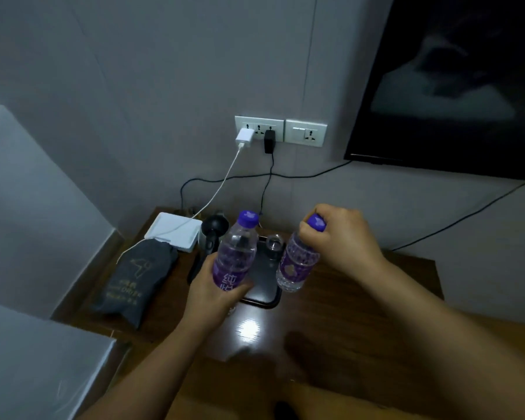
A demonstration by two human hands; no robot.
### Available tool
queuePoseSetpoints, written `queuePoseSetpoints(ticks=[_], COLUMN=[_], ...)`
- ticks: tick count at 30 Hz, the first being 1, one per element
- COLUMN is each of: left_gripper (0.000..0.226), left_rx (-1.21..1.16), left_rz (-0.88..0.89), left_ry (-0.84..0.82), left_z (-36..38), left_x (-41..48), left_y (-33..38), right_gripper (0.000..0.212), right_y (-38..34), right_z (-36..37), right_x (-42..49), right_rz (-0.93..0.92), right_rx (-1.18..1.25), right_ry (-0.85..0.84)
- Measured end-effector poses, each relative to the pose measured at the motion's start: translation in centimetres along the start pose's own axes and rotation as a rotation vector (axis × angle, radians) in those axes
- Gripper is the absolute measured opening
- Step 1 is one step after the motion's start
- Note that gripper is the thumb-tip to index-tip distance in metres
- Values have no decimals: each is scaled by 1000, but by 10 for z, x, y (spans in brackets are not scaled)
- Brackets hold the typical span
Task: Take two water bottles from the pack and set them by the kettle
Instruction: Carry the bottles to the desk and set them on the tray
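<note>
I hold two clear water bottles with purple caps and purple labels over a dark tray (262,291). My left hand (214,294) grips the lower body of the left bottle (235,253), which leans slightly right. My right hand (340,237) is closed around the neck and cap of the right bottle (297,262), whose base hangs near the tray's right edge. The kettle (214,230), dark with a black lid, stands at the tray's back left, partly hidden behind the left bottle. The pack is out of sight.
A glass (275,245) stands at the tray's back. A dark printed pouch (137,280) and a white box (175,231) lie left on the wooden table (361,313). Chargers and cables hang from wall sockets (259,128). A dark screen (455,86) fills the upper right.
</note>
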State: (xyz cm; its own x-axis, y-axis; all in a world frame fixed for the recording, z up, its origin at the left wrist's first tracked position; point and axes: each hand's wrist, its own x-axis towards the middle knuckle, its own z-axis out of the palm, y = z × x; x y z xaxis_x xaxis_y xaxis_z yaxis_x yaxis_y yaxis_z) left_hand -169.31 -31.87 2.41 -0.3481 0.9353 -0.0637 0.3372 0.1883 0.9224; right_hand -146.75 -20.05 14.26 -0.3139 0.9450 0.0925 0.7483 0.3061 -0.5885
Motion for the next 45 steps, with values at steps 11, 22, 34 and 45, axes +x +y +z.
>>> queuePoseSetpoints(ticks=[11,22,34,45], left_gripper=[82,65,63,71], left_rx=[-144,-246,-243,-234], left_rz=[11,166,241,438], left_ry=[-94,-75,-39,-51], left_z=[4,93,139,153], left_x=[98,176,226,234], left_y=[-115,-239,-308,-320], right_gripper=[27,30,28,37], right_y=[0,92,144,162], right_z=[123,261,319,340], right_x=[28,76,107,108], right_rz=[194,165,92,-25], right_rx=[-104,-143,-91,-30], right_ry=[117,88,219,368])
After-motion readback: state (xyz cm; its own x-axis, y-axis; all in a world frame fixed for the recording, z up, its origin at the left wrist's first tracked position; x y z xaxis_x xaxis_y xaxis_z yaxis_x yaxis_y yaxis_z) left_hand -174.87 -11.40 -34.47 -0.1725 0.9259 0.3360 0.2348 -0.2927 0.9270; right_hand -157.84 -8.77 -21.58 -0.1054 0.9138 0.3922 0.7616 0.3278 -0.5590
